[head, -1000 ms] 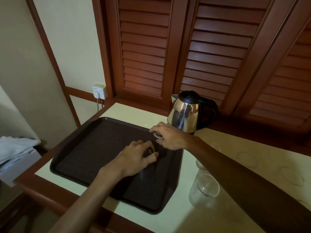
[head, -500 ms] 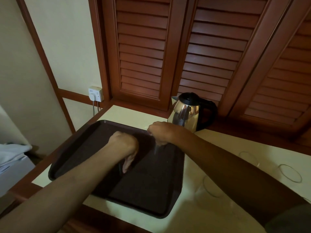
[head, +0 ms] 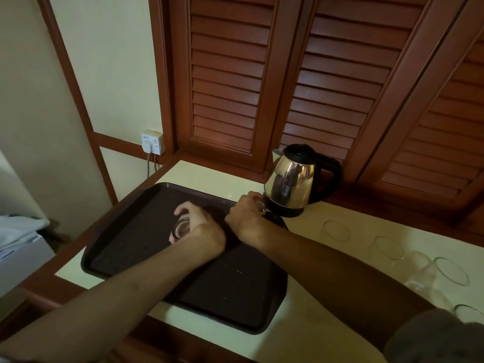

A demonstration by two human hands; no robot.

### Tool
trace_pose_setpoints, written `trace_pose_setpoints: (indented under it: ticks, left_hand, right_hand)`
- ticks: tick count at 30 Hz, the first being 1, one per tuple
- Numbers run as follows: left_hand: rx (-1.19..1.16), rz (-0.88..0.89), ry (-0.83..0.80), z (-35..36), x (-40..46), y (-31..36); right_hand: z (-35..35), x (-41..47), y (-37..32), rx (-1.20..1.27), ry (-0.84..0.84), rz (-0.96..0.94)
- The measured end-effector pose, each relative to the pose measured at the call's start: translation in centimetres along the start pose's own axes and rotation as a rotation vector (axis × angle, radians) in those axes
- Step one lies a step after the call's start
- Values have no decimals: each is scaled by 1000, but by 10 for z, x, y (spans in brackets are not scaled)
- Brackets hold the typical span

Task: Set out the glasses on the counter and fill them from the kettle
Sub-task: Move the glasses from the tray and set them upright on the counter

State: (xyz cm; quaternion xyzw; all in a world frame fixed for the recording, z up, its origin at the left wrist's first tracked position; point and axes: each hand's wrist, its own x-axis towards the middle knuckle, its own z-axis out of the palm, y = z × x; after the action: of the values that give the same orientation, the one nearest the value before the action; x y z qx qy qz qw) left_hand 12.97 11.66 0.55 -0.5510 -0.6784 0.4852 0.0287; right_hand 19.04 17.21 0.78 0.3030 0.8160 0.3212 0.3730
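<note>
I have both forearms stretched forward, wrists nearly touching. My left hand [head: 199, 226] faces palm down, its fingers [head: 183, 208] curled round a glass [head: 180, 230]. My right hand [head: 246, 216] curls round a second glass [head: 262, 206], knuckles up.

I see the kettle [head: 290, 182] as a polished, mirror-bright metal body with a lid, handle and base of glossy black plastic. The tray [head: 136, 231] reads as dark brown plastic with a matt, finely textured face. The counter [head: 327, 326] top is a smooth, pale cream surface of low sheen, edged in reddish varnished wood. The louvred doors [head: 225, 82] at the far side are the same red-brown wood with a satin finish. The glasses [head: 387, 248] at right are clear, smooth glass. The wall socket [head: 152, 142] is glossy white plastic. Folded white cloth [head: 18, 229] lies at left.
</note>
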Motion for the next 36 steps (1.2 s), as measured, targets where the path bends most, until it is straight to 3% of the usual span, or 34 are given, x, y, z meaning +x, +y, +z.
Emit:
trace_pose_setpoints:
  ticks: [3, 6, 9, 13, 16, 19, 24, 28, 36]
  left_hand:
    - [-282, -1, 66, 4, -7, -20]
    - [-635, 21, 95, 11, -17, -41]
    - [-1062, 126, 123, 24, -27, -64]
    - [-1743, 459, 220, 38, -36, -74]
    - [-2263, 559, 188, 40, -46, -58]
    - [-2574, 625, 167, 32, -49, -37]
    - [-2693, 639, 229, 10, -59, -19]
    - [-2746, 568, 374, -15, -86, -5]
    - [-2698, 570, 500, -80, -139, 61]
  right_hand:
    - [12, 0, 8, 153, 97, 29]
    - [28, -6, 25, 484, 262, 52]
    - [39, -14, 49, 903, 208, 42]
    - [55, -23, 74, 1500, 176, 17]
    - [65, -31, 81, 1870, 188, -32]
    - [67, -43, 85, 2191, 200, -105]
    - [73, -65, 90, 2462, 247, -238]
    - [88, -89, 94, 2574, 339, -258]
    - [156, -157, 126, 2617, 517, -223]
